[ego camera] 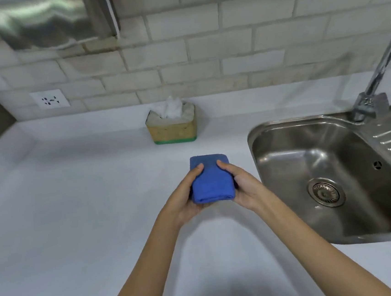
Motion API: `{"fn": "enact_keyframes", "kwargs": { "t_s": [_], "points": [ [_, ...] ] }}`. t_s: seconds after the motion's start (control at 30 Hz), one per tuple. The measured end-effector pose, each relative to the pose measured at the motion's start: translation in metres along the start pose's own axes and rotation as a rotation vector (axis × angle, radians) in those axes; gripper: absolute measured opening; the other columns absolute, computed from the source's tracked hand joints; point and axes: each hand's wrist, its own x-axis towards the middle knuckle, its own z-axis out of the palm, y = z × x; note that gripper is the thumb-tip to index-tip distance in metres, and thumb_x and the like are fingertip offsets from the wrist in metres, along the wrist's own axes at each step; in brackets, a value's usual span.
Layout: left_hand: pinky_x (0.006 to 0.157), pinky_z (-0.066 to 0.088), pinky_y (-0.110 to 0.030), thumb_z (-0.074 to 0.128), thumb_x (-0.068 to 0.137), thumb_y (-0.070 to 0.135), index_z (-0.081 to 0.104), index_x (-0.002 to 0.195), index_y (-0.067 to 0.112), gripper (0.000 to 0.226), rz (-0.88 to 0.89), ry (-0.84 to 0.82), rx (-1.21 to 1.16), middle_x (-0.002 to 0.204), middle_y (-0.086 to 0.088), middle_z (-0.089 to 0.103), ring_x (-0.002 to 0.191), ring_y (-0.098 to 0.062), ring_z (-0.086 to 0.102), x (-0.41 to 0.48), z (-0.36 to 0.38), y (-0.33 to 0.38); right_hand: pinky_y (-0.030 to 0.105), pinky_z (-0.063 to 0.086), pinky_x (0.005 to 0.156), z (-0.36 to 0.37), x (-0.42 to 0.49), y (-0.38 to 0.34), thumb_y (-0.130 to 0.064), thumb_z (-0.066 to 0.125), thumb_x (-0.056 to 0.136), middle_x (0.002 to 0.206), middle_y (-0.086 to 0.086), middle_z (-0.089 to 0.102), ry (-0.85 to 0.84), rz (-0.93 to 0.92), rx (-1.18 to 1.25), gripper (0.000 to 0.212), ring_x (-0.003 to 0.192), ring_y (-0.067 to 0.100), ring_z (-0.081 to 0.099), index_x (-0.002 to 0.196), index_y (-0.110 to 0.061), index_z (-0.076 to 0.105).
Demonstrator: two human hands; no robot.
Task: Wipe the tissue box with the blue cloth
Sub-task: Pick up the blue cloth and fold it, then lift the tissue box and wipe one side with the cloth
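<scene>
A folded blue cloth [211,179] is held over the white counter between both hands. My left hand [185,196] cups its left side and underside, thumb on top. My right hand [241,186] grips its right side, thumb on top. The tissue box [172,128] stands farther back near the tiled wall, apart from the cloth. It is a yellow woven-look box with a green base, and white tissue sticks out of its top.
A steel sink [331,177] with a drain is set into the white counter [75,195] at the right, with a faucet [374,83] behind it. A wall socket [50,99] sits at the back left. A shiny metal fixture [53,18] hangs on the wall above.
</scene>
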Motion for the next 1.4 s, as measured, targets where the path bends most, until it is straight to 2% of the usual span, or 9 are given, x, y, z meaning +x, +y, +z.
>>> {"fn": "enact_keyframes", "kwargs": {
  "t_s": [0.13, 0.23, 0.4, 0.57, 0.77, 0.87, 1.03, 1.2, 1.4],
  "points": [
    [0.079, 0.060, -0.037, 0.068, 0.073, 0.029, 0.066, 0.111, 0.007, 0.044, -0.041, 0.004, -0.154, 0.107, -0.013, 0.073, 0.093, -0.025, 0.071, 0.022, -0.040, 0.011, 0.024, 0.051, 0.068, 0.035, 0.039, -0.003, -0.031, 0.058, 0.090, 0.097, 0.011, 0.067, 0.057, -0.131, -0.592, 0.030, 0.081, 0.017, 0.064, 0.102, -0.005, 0.064],
    [0.076, 0.059, -0.036, 0.061, 0.085, 0.025, 0.067, 0.107, 0.006, 0.030, -0.036, 0.044, -0.197, 0.101, -0.013, 0.075, 0.087, -0.024, 0.072, 0.042, -0.070, 0.033, 0.026, 0.049, 0.060, 0.045, 0.074, -0.016, -0.036, 0.061, 0.087, 0.082, 0.007, 0.061, 0.154, -0.227, -0.774, 0.031, 0.071, 0.017, 0.058, 0.092, -0.006, 0.063],
    [0.056, 0.048, -0.021, 0.036, 0.102, 0.029, 0.056, 0.075, 0.004, 0.042, 0.076, 0.313, -0.054, 0.058, -0.004, 0.063, 0.056, -0.009, 0.060, 0.085, -0.125, 0.089, 0.034, 0.048, 0.070, 0.024, 0.140, -0.048, -0.026, 0.052, 0.092, 0.095, 0.008, 0.060, 0.380, -0.354, -0.744, 0.033, 0.080, 0.022, 0.057, 0.116, -0.005, 0.061],
    [0.058, 0.046, -0.029, 0.049, 0.096, 0.030, 0.051, 0.121, 0.005, 0.036, 0.237, 0.572, 0.106, 0.084, -0.007, 0.060, 0.068, -0.016, 0.055, 0.130, -0.166, 0.136, 0.034, 0.043, 0.096, 0.009, 0.189, -0.077, -0.029, 0.047, 0.095, 0.122, 0.012, 0.061, 0.442, -0.409, -0.884, 0.038, 0.111, 0.028, 0.057, 0.128, -0.012, 0.054],
    [0.079, 0.050, -0.036, 0.055, 0.092, 0.031, 0.051, 0.121, 0.000, 0.043, 0.236, 0.732, 0.328, 0.121, -0.020, 0.061, 0.100, -0.031, 0.060, 0.194, -0.171, 0.166, 0.042, 0.034, 0.111, 0.014, 0.227, -0.089, -0.028, 0.043, 0.096, 0.135, 0.012, 0.054, 0.362, -0.334, -0.897, 0.039, 0.126, 0.029, 0.049, 0.128, -0.008, 0.054],
    [0.077, 0.048, -0.032, 0.055, 0.092, 0.035, 0.053, 0.118, -0.001, 0.044, 0.238, 0.721, 0.399, 0.118, -0.019, 0.062, 0.093, -0.027, 0.058, 0.211, -0.169, 0.168, 0.048, 0.038, 0.107, 0.016, 0.237, -0.088, -0.026, 0.041, 0.097, 0.114, 0.010, 0.061, 0.348, -0.328, -0.847, 0.028, 0.115, 0.030, 0.055, 0.103, -0.009, 0.062],
    [0.065, 0.049, -0.026, 0.056, 0.091, 0.037, 0.055, 0.115, 0.002, 0.043, 0.246, 0.679, 0.407, 0.103, -0.010, 0.060, 0.090, -0.022, 0.057, 0.216, -0.170, 0.163, 0.050, 0.041, 0.104, 0.020, 0.241, -0.078, -0.032, 0.043, 0.096, 0.118, 0.021, 0.064, 0.344, -0.318, -0.790, 0.044, 0.113, 0.035, 0.058, 0.108, 0.007, 0.060],
    [0.060, 0.046, -0.022, 0.055, 0.091, 0.035, 0.055, 0.105, 0.007, 0.031, 0.257, 0.643, 0.444, 0.095, -0.006, 0.061, 0.089, -0.021, 0.057, 0.198, -0.161, 0.151, 0.024, 0.046, 0.079, 0.018, 0.225, -0.066, -0.029, 0.043, 0.097, 0.110, 0.005, 0.066, 0.315, -0.342, -0.721, 0.022, 0.100, 0.022, 0.061, 0.100, -0.017, 0.062],
    [0.082, 0.048, -0.031, 0.056, 0.090, 0.034, 0.057, 0.110, 0.008, 0.032, 0.280, 0.632, 0.463, 0.101, -0.005, 0.060, 0.094, -0.020, 0.057, 0.157, -0.147, 0.123, 0.004, 0.043, 0.061, 0.006, 0.180, -0.039, -0.024, 0.047, 0.097, 0.092, -0.012, 0.064, 0.298, -0.392, -0.644, 0.018, 0.087, 0.006, 0.060, 0.106, -0.018, 0.060]
  ]
}}
